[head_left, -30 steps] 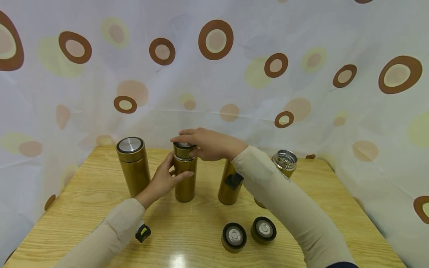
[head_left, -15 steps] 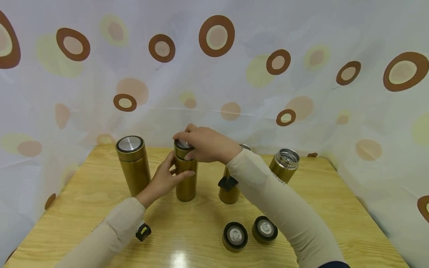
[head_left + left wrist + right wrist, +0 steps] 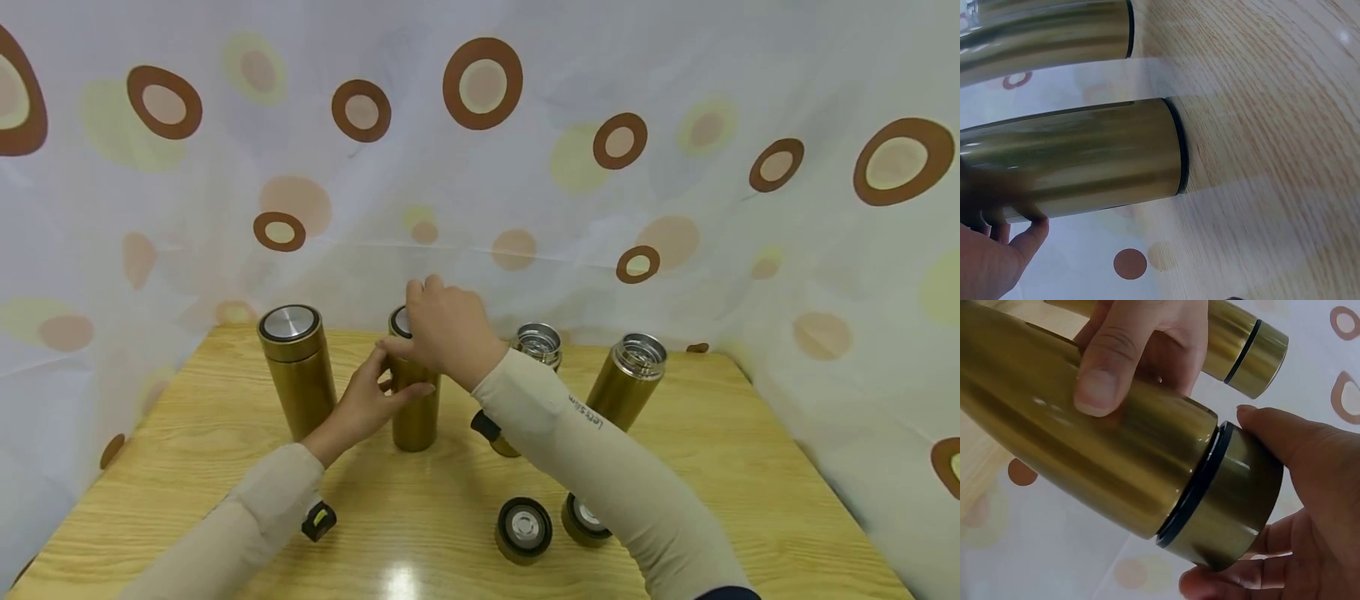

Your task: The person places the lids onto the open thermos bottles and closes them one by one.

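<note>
A gold thermos flask (image 3: pixel 415 423) stands upright on the wooden table. Around its body curls my left hand (image 3: pixel 366 402), whose thumb crosses the near side. My right hand (image 3: pixel 456 333) grips the flask's gold lid (image 3: pixel 1238 494) from above, partly hiding it in the head view. In the right wrist view, the lid sits on the flask mouth, with a black ring showing at the seam. The left wrist view shows the flask's lower body (image 3: pixel 1104 153) and black base, with my left fingers (image 3: pixel 1030 240) at its side.
Left of my hands is a capped gold flask (image 3: pixel 303 387). To the right stand two uncapped flasks, one (image 3: pixel 537 340) partly behind my right sleeve, the other (image 3: pixel 625 383) farther right. Two loose lids (image 3: pixel 523 531) lie inner side up near the front. A patterned cloth (image 3: pixel 480 183) hangs behind the table.
My right hand has turned round the lid, its wrist swinging toward me and its thumb moving left. The left hand keeps its hold on the flask. The uncapped flask near my sleeve shows more.
</note>
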The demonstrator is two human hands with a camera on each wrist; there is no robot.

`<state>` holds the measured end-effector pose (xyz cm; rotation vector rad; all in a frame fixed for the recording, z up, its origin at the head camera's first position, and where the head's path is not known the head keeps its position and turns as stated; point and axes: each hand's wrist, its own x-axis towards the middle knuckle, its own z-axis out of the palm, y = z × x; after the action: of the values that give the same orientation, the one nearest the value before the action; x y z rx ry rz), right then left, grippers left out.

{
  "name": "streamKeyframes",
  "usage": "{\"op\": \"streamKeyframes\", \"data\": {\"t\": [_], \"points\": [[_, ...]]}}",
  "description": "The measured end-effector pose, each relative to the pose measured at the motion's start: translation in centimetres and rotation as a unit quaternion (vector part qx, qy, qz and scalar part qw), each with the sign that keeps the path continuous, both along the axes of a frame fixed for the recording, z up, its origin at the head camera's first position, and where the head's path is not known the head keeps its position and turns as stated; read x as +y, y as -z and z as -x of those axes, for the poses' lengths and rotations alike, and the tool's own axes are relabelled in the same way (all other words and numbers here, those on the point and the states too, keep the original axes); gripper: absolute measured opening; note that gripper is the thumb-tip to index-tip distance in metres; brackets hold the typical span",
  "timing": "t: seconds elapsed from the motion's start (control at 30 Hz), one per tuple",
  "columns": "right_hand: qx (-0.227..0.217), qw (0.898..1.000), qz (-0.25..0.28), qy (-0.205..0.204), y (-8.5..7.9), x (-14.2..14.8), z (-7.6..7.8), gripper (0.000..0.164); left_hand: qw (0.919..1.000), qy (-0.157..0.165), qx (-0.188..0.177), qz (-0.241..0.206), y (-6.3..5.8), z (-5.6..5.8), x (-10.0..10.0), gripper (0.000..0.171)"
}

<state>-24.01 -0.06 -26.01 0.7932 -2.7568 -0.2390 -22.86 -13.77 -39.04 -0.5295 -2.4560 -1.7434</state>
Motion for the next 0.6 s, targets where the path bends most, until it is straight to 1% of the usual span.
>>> {"op": "streamKeyframes", "data": {"t": [0.07,0.13,0.2,0.27,0.3,0.37,0.43,0.5,0.6], "points": [[0.010,1.000,-0.014,0.010,-0.3,-0.2,-0.2,0.065,1.0000,0.000,0.006,0.000,-0.1,0.0,0.0,0.058],[0.007,1.000,-0.020,0.017,-0.6,-0.3,-0.2,0.067,0.9999,0.002,0.010,-0.003,-0.2,0.1,0.0,0.059],[-0.019,0.999,-0.019,0.020,-1.1,-0.2,-0.2,0.070,0.9999,0.005,0.012,-0.006,-0.2,0.1,0.0,0.062],[-0.067,0.998,-0.018,0.010,-1.7,0.2,-0.2,0.075,0.9999,0.008,0.013,-0.006,-0.2,0.1,0.0,0.065],[-0.098,0.995,-0.014,-0.002,-2.1,0.4,-0.1,0.076,0.9999,0.008,0.011,-0.004,-0.2,0.0,0.0,0.066],[-0.159,0.987,-0.006,-0.033,-2.7,1.0,-0.1,0.076,0.9999,0.008,0.007,0.000,-0.1,0.0,0.0,0.069],[-0.200,0.977,-0.005,-0.073,-3.2,1.6,0.1,0.074,1.0000,0.009,0.004,0.001,0.0,0.0,0.0,0.071],[-0.223,0.969,-0.009,-0.104,-3.6,2.0,0.3,0.071,0.9999,0.010,0.002,-0.002,0.0,0.0,-0.1,0.072],[-0.239,0.962,-0.021,-0.133,-4.0,2.4,0.7,0.066,0.9998,0.014,0.001,-0.011,0.1,0.1,-0.2,0.074]]}}
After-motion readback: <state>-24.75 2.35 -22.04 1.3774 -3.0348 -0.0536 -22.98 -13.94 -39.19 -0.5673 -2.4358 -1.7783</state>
